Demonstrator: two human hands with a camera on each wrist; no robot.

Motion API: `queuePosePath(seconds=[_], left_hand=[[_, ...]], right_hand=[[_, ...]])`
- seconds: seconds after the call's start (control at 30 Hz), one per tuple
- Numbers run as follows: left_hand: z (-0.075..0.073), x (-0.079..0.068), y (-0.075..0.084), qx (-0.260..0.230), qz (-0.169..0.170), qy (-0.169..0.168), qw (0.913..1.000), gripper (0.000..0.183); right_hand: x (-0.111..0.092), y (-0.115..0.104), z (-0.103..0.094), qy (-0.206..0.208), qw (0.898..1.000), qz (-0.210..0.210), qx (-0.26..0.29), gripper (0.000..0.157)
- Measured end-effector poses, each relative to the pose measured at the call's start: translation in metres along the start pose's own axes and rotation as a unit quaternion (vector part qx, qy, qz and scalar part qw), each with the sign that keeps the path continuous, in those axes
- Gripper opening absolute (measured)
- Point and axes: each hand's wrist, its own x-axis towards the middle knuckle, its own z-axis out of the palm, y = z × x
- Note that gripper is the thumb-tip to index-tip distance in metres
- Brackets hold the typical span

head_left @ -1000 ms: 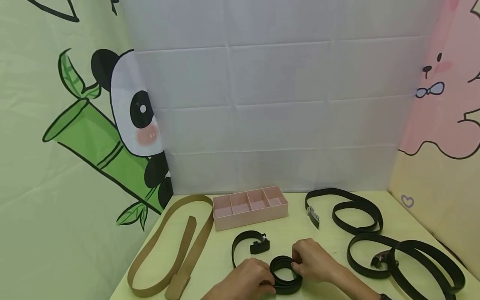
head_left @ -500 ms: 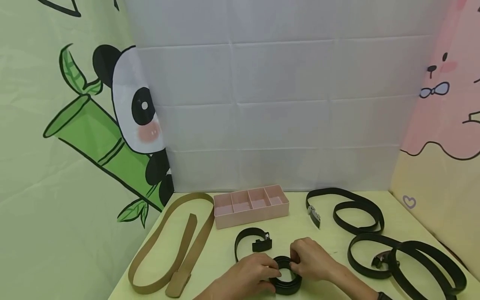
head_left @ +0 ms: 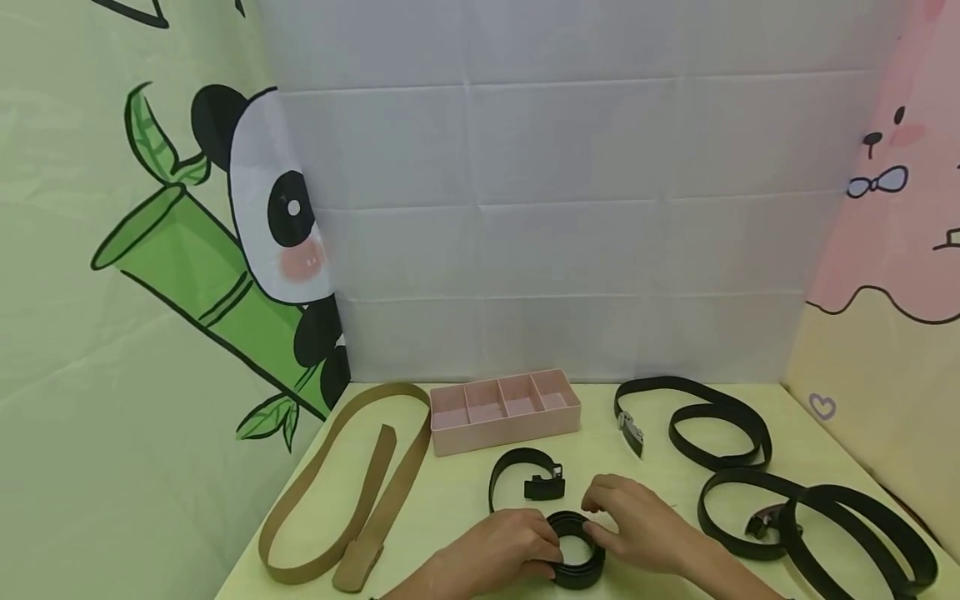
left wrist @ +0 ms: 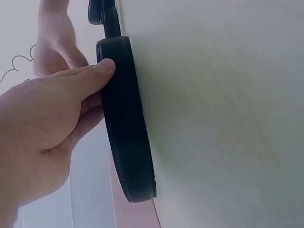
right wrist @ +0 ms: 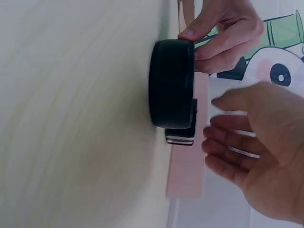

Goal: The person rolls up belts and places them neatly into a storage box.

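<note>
- Left hand (head_left: 506, 546): thumb and fingers pinch the coiled black belt (head_left: 579, 575), which lies on the yellow table (head_left: 450, 496).
- Right hand (head_left: 641, 525): just beside the coil, loosely spread, holding nothing.
- Buckle (head_left: 544, 487): beyond the coil.
- Pink tray (head_left: 506, 434): farther back, four compartments.

Both wrist views near coiled belt (left wrist: 125, 126)

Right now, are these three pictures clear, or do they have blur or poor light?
Head view: evenly lit, pink tray clearly outlined; left wrist view: bluish haze, rolled belt very dark, little surface detail; right wrist view: table and right hand slightly soft.
</note>
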Motion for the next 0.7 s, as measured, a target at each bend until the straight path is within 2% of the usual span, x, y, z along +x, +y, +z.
queuePosePath(seconds=[0.07,0.17,0.27,0.43,0.57,0.63,0.7], left_hand=[[0.001,0.000,0.000,-0.006,-0.002,0.003,1.0000,0.011],[0.002,0.000,0.000,-0.011,-0.001,0.009,0.9999,0.010],[0.003,0.000,0.000,-0.011,0.000,0.010,0.9999,0.010],[0.004,0.001,-0.001,-0.023,-0.004,0.012,0.9997,0.010],[0.004,-0.004,-0.003,-0.073,-0.021,0.033,0.9965,0.012],[0.002,-0.010,-0.007,-0.095,-0.057,0.057,0.9922,0.016],[-0.001,-0.018,-0.013,-0.092,-0.120,0.092,0.9842,0.020]], right_hand=[[-0.006,-0.006,-0.001,0.013,0.998,-0.052,-0.009,0.010],[-0.013,-0.012,0.005,0.026,0.990,-0.136,-0.036,0.017],[-0.016,-0.014,0.014,0.024,0.981,-0.181,-0.066,0.020],[-0.016,-0.013,0.024,0.000,0.983,-0.173,-0.056,0.016],[-0.015,-0.013,0.025,-0.021,0.987,-0.157,-0.042,0.015],[-0.014,-0.013,0.024,-0.030,0.987,-0.154,-0.044,0.015],[-0.012,-0.014,0.023,-0.039,0.986,-0.154,-0.049,0.015]])
